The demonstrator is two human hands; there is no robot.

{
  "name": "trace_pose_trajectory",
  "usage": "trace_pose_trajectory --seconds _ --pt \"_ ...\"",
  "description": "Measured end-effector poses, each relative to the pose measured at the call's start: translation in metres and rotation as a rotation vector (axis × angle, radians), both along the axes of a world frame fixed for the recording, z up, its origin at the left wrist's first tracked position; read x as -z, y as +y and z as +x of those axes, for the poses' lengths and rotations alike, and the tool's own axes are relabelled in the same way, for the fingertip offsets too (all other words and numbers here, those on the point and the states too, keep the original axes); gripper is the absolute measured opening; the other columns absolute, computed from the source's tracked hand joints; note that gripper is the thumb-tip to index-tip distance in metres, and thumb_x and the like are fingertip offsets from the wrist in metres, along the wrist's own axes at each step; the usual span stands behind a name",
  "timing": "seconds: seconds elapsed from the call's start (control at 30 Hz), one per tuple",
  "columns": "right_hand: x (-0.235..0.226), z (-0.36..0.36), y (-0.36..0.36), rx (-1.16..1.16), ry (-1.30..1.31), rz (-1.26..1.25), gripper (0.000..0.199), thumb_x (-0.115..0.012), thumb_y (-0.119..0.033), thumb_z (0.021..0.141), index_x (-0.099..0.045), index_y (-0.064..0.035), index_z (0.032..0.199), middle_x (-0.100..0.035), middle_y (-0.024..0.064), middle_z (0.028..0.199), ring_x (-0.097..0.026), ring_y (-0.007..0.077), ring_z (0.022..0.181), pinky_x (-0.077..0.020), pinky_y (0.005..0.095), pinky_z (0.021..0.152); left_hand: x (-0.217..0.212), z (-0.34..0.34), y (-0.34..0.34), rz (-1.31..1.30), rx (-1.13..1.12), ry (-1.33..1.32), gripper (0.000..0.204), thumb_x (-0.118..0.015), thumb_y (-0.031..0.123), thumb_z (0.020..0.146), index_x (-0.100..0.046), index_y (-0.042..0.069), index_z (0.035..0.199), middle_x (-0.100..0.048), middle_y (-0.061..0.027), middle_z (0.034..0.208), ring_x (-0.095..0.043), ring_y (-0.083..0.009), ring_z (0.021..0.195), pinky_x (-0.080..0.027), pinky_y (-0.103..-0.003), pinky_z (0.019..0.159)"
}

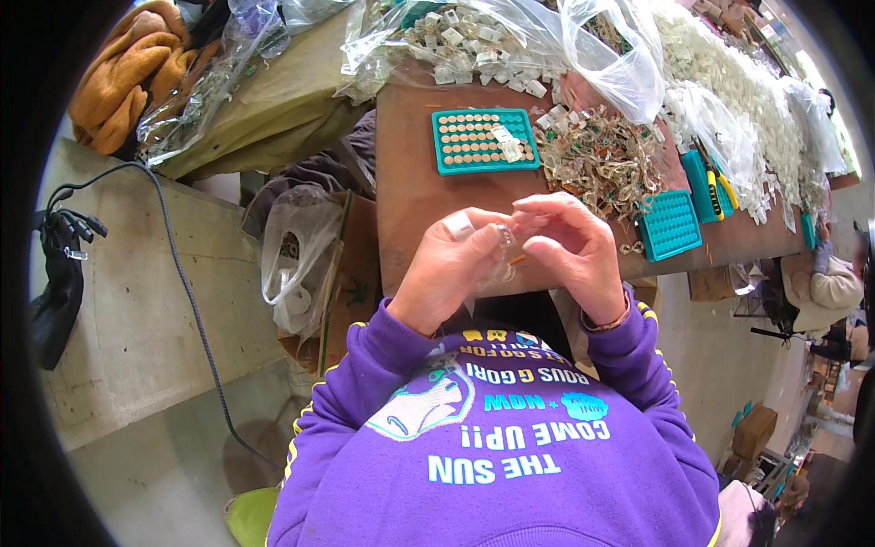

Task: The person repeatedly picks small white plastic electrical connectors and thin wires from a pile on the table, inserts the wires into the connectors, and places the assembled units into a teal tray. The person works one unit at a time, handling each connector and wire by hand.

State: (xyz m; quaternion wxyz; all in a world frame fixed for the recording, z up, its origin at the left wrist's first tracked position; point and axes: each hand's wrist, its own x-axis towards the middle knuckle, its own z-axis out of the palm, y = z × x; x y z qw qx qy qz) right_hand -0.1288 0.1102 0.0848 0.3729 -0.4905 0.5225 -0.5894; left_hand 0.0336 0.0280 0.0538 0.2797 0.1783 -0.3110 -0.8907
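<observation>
My left hand [453, 264] is closed, thumb against fingers, on a small clear plastic piece [504, 236]. A white wrap [458, 225] goes round one of its fingers. Just beside it is my right hand [579, 251], its fingers curved toward the piece and its thumb apart from them. Whether its fingertips touch the piece, I cannot tell. Both hands are over the table's near edge. Beyond them lies a teal tray [440, 155] with rows of round tan discs; a whitish piece [508, 143] rests on its right part.
Right of the tray is a heap of clear and amber plastic pieces [602, 164]. Farther right lie another teal tray [670, 224] and yellow-handled pliers [726, 190]. Clear pieces [465, 41] and plastic bags [620, 59] cover the back. A bagged box [351, 273] stands left. Another person [825, 287] is far right.
</observation>
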Motion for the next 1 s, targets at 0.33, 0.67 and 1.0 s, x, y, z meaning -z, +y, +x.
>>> trace_pose_trajectory --seconds 0.33,0.67,1.0 --pt "0.015 0.020 0.009 -0.153 -0.664 0.277 0.012 -0.064 -0.011 0.094 -0.059 -0.0025 0.101 -0.067 0.0049 0.094 -0.065 0.0107 0.086 -0.0509 0.0250 0.080 0.005 0.003 -0.002 -0.337 -0.228 -0.051 0.019 -0.066 0.012 0.094 -0.065 -0.001 0.108 -0.068 -0.0080 0.096 -0.054 -0.0080 0.077 -0.044 -0.022 0.071" --pt "0.017 0.020 0.015 0.081 -0.427 0.121 0.013 -0.069 -0.001 0.088 -0.058 -0.0019 0.096 -0.066 0.0036 0.085 -0.066 0.0106 0.081 -0.0527 0.0240 0.073 0.006 0.001 -0.003 -0.339 -0.256 -0.149 0.015 -0.066 0.008 0.092 -0.067 0.001 0.105 -0.069 -0.0038 0.096 -0.060 -0.0067 0.088 -0.047 -0.021 0.078" --pt "0.011 0.015 0.004 0.316 0.495 -0.129 0.016 -0.073 -0.003 0.078 -0.069 -0.0040 0.093 -0.068 0.0100 0.090 -0.066 0.0230 0.088 -0.0513 0.0341 0.077 0.002 -0.004 0.006 -0.435 -0.335 -0.249 0.020 -0.070 0.011 0.091 -0.067 0.000 0.107 -0.069 -0.0037 0.095 -0.059 -0.0071 0.085 -0.046 -0.022 0.076"
